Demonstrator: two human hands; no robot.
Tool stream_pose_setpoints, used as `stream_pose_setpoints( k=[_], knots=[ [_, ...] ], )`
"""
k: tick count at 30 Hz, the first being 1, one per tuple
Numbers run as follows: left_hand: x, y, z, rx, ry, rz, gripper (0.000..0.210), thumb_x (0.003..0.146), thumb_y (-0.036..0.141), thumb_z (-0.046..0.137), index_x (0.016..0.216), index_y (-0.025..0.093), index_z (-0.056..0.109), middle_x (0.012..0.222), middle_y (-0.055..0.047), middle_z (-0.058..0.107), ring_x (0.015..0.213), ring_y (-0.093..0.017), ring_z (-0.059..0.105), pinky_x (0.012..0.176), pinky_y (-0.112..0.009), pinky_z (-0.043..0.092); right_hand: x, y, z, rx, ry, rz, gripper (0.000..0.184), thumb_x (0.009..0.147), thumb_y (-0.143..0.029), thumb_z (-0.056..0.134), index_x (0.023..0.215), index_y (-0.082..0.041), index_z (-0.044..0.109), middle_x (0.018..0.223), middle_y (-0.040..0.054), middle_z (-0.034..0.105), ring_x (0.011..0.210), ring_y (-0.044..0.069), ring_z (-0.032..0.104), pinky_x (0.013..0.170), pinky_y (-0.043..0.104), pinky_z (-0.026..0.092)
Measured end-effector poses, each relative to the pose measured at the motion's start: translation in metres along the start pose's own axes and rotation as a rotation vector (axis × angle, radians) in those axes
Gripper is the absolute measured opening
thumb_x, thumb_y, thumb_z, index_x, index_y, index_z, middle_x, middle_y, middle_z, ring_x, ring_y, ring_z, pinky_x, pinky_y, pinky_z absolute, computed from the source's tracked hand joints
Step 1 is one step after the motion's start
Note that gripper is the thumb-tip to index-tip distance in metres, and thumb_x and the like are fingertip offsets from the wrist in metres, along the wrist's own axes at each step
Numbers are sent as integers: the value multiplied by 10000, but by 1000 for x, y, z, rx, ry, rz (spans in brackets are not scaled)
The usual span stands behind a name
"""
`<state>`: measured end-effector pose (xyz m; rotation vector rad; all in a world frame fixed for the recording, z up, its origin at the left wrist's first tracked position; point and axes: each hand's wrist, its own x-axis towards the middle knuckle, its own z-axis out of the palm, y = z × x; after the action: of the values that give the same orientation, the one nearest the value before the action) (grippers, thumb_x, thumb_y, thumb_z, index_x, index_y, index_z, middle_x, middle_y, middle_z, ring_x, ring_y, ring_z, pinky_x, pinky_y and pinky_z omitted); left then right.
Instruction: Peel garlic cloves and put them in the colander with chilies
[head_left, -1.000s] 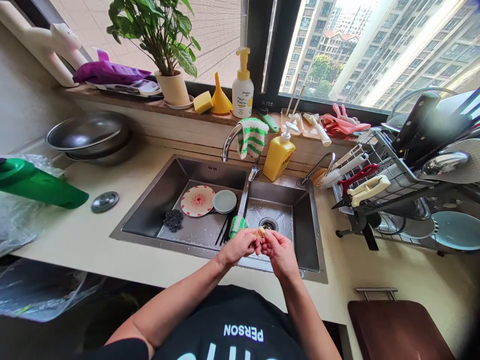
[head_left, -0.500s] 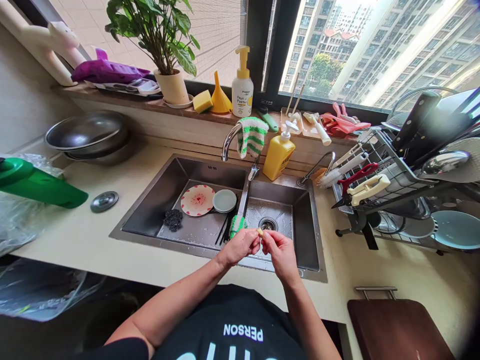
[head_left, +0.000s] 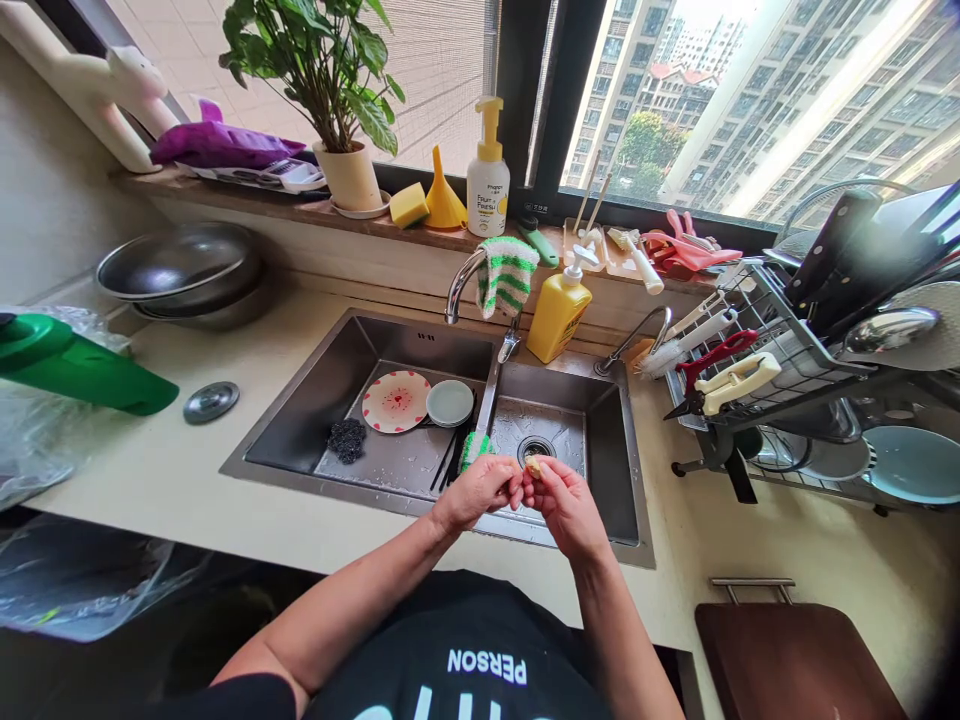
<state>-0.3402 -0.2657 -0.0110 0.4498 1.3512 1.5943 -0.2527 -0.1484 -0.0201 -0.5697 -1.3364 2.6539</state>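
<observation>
Over the divider side of the right sink basin (head_left: 609, 425), my right hand (head_left: 568, 507) pinches a small yellowish lump (head_left: 533, 466) between thumb and fingertips; it resembles a bit of ginger, but it is too small to be sure. My left hand (head_left: 481, 492) is closed close beside it, thumb pressed against curled fingers. Whatever those fingers hold, if anything, is hidden. Just beyond the left hand lies a green-and-white cloth (head_left: 475, 450) at the divider. Below the lump, the drain (head_left: 537, 449) shows partly.
The left basin holds a red-patterned plate (head_left: 396, 402), a small pale dish (head_left: 450, 403), dark chopsticks and a black scrubber (head_left: 346, 440). A faucet (head_left: 455, 290) with a striped cloth and a yellow pump bottle (head_left: 559, 316) stand behind. A dish rack (head_left: 780, 350) is at right.
My right hand has shifted slightly right with the yellowish lump, drawing it away from my left fingertips. More of the lump shows now.
</observation>
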Motion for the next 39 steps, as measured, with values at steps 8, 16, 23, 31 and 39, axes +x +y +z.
stream_pose_setpoints(
  k=[8, 16, 23, 31, 39],
  knots=[
    [0, 7, -1, 184, -79, -19, 236, 774, 318, 395, 597, 167, 438, 506, 19, 477, 425, -67, 285, 423, -212, 208, -3, -7, -9, -158, -66, -37, 246, 757, -390, 678, 868, -170, 674, 683, 2, 563, 568, 96, 471, 551, 232, 406],
    [0, 2, -3, 240, -194, 67, 347, 848, 410, 358, 605, 170, 417, 517, 27, 422, 479, -85, 344, 493, -227, 282, -6, -22, -8, -708, -75, -280, 206, 827, -363, 598, 808, -180, 691, 691, 28, 602, 611, 139, 497, 578, 270, 421],
    [-2, -2, -1, 243, -158, 39, 332, 820, 434, 383, 614, 174, 402, 502, 47, 369, 452, -71, 251, 440, -218, 207, -8, -25, -4, -949, -68, -448, 194, 872, -319, 547, 843, -197, 694, 748, 42, 653, 676, 167, 568, 642, 286, 445],
    [0, -5, 8, 134, 57, 14, 300, 784, 419, 428, 616, 171, 426, 459, 73, 320, 406, -54, 198, 393, -207, 146, -4, -11, 3, -782, 54, -392, 185, 828, -343, 597, 828, -195, 707, 714, 34, 631, 611, 147, 528, 600, 280, 441],
    [1, 3, 7, -32, 36, -22, 165, 710, 276, 438, 587, 172, 403, 477, 51, 401, 397, -45, 220, 388, -194, 114, 0, -1, 3, -15, 60, -7, 299, 680, -377, 745, 891, -167, 715, 717, 34, 636, 578, 104, 527, 569, 247, 461]
  ],
)
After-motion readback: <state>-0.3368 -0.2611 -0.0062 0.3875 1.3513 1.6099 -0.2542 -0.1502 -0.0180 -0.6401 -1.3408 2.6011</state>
